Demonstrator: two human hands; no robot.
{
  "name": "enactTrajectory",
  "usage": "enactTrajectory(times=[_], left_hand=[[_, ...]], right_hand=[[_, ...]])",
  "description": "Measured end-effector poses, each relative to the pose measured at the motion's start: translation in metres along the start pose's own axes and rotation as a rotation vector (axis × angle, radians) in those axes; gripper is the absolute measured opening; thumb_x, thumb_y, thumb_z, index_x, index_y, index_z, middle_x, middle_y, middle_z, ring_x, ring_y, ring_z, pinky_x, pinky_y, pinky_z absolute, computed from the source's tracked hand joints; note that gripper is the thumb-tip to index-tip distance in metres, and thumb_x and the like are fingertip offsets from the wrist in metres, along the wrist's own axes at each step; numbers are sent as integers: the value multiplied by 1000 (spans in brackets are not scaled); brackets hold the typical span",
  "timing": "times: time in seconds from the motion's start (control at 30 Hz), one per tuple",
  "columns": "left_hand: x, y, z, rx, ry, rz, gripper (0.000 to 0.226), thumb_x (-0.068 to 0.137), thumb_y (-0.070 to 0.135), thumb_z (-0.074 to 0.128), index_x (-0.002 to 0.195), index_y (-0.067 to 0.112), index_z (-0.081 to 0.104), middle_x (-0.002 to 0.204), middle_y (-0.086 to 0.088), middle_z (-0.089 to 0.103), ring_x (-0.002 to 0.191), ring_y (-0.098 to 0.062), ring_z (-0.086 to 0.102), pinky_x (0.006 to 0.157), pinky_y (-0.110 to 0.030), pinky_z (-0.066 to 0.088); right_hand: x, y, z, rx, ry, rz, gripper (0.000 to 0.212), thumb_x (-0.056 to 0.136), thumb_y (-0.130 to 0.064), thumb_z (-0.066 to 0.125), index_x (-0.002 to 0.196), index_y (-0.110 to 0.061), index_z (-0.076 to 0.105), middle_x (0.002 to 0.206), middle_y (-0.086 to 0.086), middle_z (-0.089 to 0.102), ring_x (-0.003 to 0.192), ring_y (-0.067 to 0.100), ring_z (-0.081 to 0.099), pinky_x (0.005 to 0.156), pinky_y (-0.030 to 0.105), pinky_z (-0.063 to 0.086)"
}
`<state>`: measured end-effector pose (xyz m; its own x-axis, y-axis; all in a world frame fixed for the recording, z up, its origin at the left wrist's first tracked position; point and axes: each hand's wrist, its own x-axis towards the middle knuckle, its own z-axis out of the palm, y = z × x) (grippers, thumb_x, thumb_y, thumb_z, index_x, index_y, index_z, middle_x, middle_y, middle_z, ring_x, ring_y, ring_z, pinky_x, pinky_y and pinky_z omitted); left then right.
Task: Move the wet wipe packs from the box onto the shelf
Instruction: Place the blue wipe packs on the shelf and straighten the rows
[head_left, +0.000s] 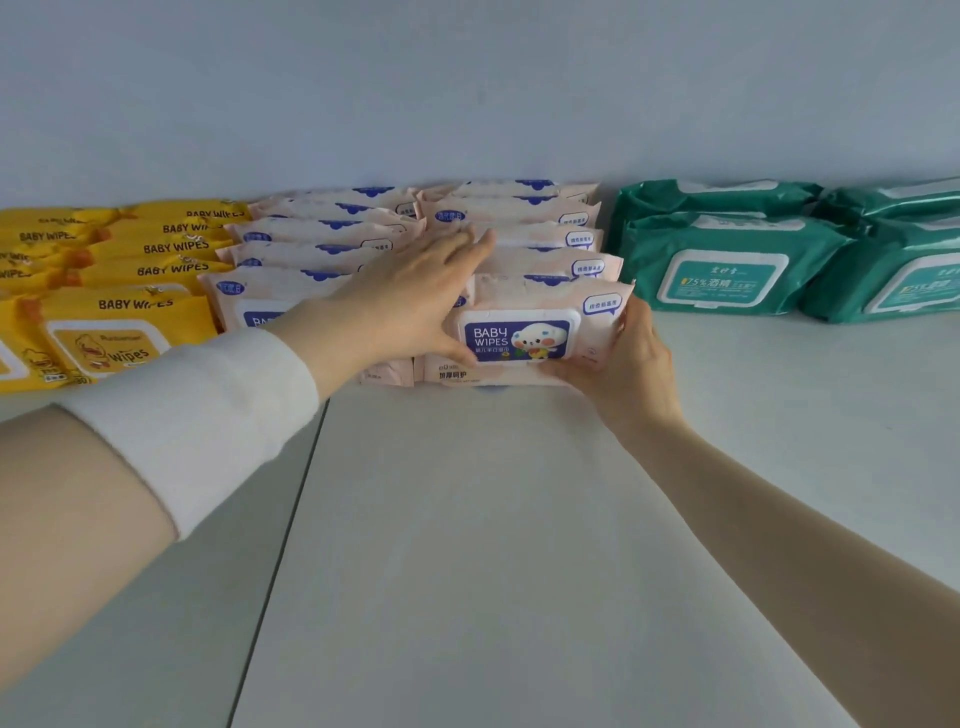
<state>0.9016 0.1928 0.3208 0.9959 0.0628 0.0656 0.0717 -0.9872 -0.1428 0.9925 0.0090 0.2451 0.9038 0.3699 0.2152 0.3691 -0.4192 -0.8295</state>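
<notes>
A pink baby wipes pack (524, 332) with a blue label stands at the front of the right pink row on the white shelf (467, 519). My right hand (623, 364) grips its right end and lower edge, thumb on the front. My left hand (415, 296) lies with straight fingers over the tops of the pink packs (322, 249) behind and left of it, thumb touching the front pack's left edge. The box is out of view.
Yellow baby wipes packs (119, 270) stand in rows at the left. Green alcohol wipe packs (727, 260) lie at the right against the pale wall (467, 93). A seam (280, 540) runs down the shelf surface left of centre.
</notes>
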Motion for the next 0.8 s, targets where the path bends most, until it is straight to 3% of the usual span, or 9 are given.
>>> enactTrajectory(times=[0.27,0.43,0.6,0.7,0.8], left_hand=[[5,-16,4,79,40,27,105,65,53,73,146,12,21,155,-6,23,140,-24,27,111,-36,25],[4,-12,2,112,-8,-12,106,67,54,72,147,13,17,156,-6,18,141,-24,24,112,-39,23],[9,12,-26,290,-150,-43,99,64,60,71,139,10,30,146,-11,37,133,-28,37,109,-43,26],[19,42,-51,374,-93,-22,76,72,58,65,127,9,44,129,-13,53,119,-31,49,100,-40,34],[31,84,-72,414,36,64,48,84,42,58,116,7,51,115,-15,60,103,-35,56,83,-40,38]], right_hand=[[3,-1,13,-67,19,12,76,63,-25,85,121,-2,44,123,14,52,112,31,48,86,33,39],[3,-9,8,-156,-38,28,81,61,-32,85,123,-2,41,126,14,49,117,31,46,93,35,38],[9,-18,-30,-378,-333,7,89,65,-38,82,133,-4,35,133,12,47,121,28,45,95,35,38],[15,-21,-73,-655,-547,-65,83,76,-43,72,140,-7,34,140,14,43,126,30,42,101,37,36],[21,-26,-121,-854,-674,-124,73,84,-47,61,141,-9,35,144,10,42,131,29,39,106,35,31]])
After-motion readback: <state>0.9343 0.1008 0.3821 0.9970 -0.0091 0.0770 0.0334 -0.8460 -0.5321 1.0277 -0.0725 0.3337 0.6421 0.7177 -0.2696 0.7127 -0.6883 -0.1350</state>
